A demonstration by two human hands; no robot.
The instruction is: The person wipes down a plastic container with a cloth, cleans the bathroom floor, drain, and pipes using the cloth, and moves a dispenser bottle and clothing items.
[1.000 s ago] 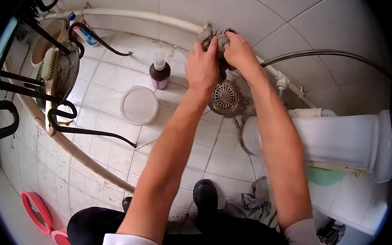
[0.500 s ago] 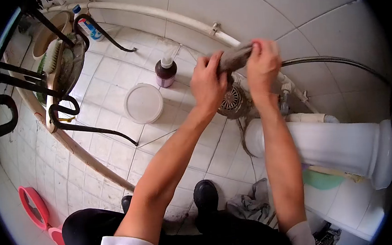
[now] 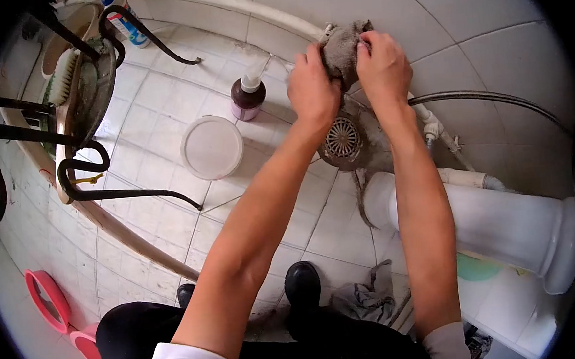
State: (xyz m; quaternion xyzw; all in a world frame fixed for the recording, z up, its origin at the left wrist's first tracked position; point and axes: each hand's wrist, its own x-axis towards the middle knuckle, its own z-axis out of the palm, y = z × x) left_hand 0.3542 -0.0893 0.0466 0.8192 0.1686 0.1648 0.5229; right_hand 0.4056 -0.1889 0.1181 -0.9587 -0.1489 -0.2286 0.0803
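Observation:
A grey-brown cloth (image 3: 343, 52) is bunched between my two hands, near the pipe along the wall. My left hand (image 3: 313, 89) grips its left side with curled fingers. On the other side, my right hand (image 3: 384, 67) pinches the cloth's right edge. Below the hands, a round slotted drain cover (image 3: 343, 138) sits on a dirty fitting at the floor. The brown pump bottle (image 3: 248, 97) stands left of my left hand. Beside it is a white round tub (image 3: 212, 148) with its lid on.
A white pedestal (image 3: 494, 226) lies to the right, near pipes and a black hose (image 3: 486, 93). At left stands a black metal rack (image 3: 130, 192) with a scrub brush (image 3: 64, 78). A crumpled grey cloth (image 3: 364, 301) lies by my boot (image 3: 302, 284). Pink basins (image 3: 48, 301) are at lower left.
Both hands have moved slightly up with the cloth. Stretched narrow between them before, the cloth is now bunched wider and hangs lower. The drain cover shows more fully.

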